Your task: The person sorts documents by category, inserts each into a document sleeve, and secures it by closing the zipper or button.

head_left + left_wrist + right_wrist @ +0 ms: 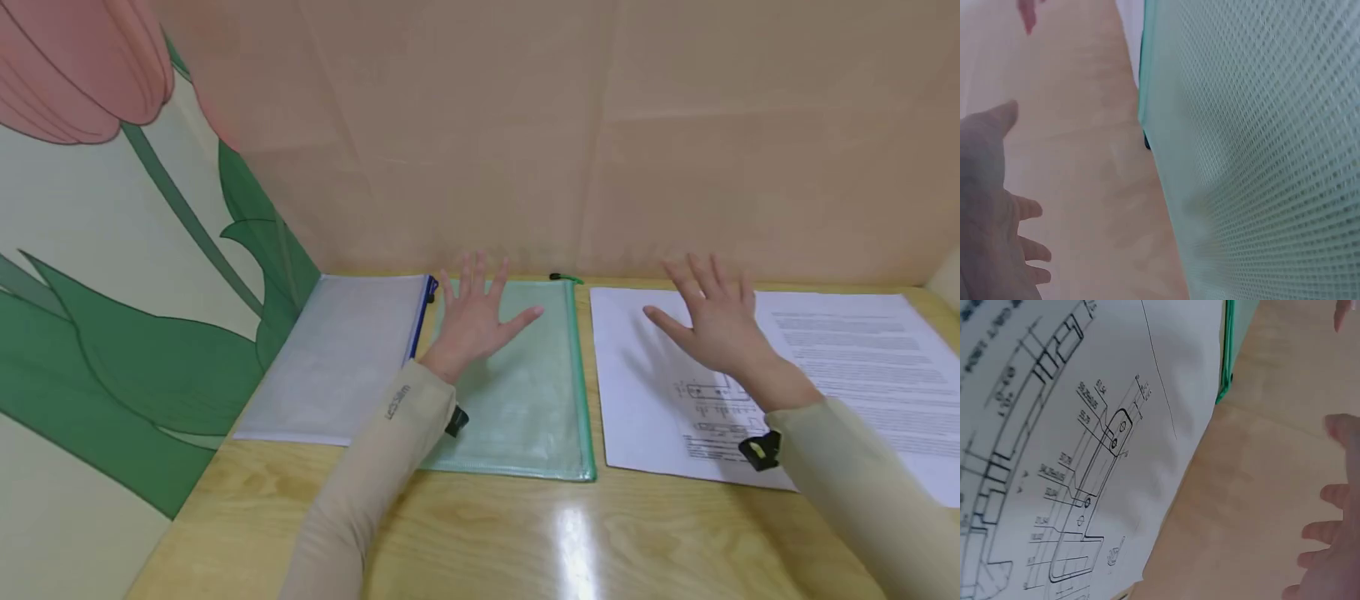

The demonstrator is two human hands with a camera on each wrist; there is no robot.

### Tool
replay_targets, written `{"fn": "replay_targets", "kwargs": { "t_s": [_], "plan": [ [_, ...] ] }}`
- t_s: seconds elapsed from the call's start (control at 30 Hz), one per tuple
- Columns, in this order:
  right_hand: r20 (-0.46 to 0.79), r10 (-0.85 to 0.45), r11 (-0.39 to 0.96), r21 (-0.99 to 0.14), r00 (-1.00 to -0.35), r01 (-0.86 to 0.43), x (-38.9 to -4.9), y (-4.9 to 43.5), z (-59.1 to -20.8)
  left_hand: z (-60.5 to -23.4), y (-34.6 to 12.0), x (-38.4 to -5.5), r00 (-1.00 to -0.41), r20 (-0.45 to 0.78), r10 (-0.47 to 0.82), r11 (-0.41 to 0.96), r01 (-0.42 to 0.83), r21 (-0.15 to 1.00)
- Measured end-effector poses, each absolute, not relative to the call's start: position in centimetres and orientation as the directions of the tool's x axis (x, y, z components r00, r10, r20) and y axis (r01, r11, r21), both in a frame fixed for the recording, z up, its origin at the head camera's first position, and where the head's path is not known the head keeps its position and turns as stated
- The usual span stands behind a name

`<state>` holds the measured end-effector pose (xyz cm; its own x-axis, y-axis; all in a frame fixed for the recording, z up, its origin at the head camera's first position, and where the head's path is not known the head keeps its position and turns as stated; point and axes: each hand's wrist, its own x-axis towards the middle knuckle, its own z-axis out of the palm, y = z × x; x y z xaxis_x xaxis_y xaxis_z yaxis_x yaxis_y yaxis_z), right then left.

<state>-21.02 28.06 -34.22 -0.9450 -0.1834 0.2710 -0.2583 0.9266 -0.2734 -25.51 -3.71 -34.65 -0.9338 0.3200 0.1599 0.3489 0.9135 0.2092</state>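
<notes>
In the head view my left hand (474, 323) is held over a green mesh zipper pouch (525, 400), its fingers spread and nothing in them. A clear zipper pouch with a blue zip edge (330, 358) lies to the left of it. My right hand (716, 325) hovers with spread fingers above a sheet with a technical drawing (637, 417); the right wrist view shows a gap between that hand and the paper. A page of printed text (847, 333) lies at the drawing's right, partly hidden by the right forearm.
Pouches and papers lie in a row on a wooden table (480, 542). Behind its far edge stands a beige covering (480, 125). A wall painted with a tulip and leaves (150, 367) borders the left side. A green zipper pull (566, 277) sticks out at the green pouch's far corner.
</notes>
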Motion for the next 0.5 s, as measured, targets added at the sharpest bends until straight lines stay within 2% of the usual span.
{"fn": "replay_targets", "kwargs": {
  "t_s": [0.13, 0.3, 0.5],
  "plan": [
    [0.309, -0.183, 0.915, -0.293, -0.933, -0.277, -20.4, 29.2, -34.5, -34.4, -3.2, -25.3, -0.934, 0.137, 0.331, 0.888, 0.357, 0.29],
    [0.326, -0.187, 0.909, -0.301, -0.927, -0.289, -19.7, 30.5, -35.2, -34.2, -2.4, -24.7, -0.947, 0.059, 0.315, 0.841, 0.308, 0.446],
    [0.175, -0.152, 0.924, -0.325, -0.973, -0.203, -18.5, 31.6, -35.6, -34.3, -1.3, -23.8, -0.936, -0.047, 0.349, 0.745, 0.247, 0.62]
  ]
}}
